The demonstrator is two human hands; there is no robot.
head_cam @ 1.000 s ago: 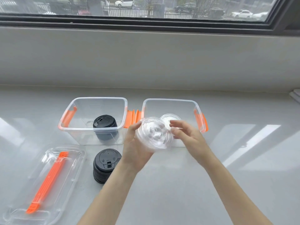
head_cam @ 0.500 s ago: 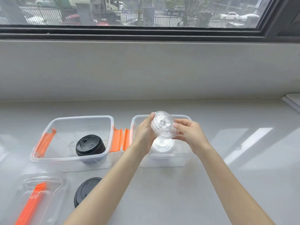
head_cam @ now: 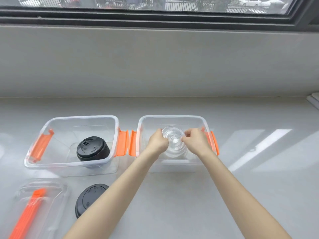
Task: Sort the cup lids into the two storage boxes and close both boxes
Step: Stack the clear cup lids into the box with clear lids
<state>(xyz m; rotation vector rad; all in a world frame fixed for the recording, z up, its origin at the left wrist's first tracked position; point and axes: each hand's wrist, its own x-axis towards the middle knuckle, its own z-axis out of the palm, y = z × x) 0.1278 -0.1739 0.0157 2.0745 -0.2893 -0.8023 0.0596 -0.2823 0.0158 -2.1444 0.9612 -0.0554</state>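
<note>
Clear lids (head_cam: 173,137), a small stack of them, are now down inside the right-hand box (head_cam: 174,117), where half a second ago the person had them raised above its rim and, a moment before that, out in front of it. Seen from the head camera, the only view, the left hand (head_cam: 158,144) and the right hand (head_cam: 196,143) pinch the stack from either side, fingers closed on its edges, both hands dipped inside the box walls. More clear plastic sits under the stack, though I cannot tell whether the held lids are touching it yet.

So the clear lot looks almost placed; letting go seems the only thing left there. A pile of black lids (head_cam: 93,150) stands in the left-hand box (head_cam: 76,118), and another black stack (head_cam: 89,199) waits on the counter (head_cam: 259,169) in front of it. One box cover (head_cam: 37,204) with an orange strip lies at the lower left; neither box is closed.
</note>
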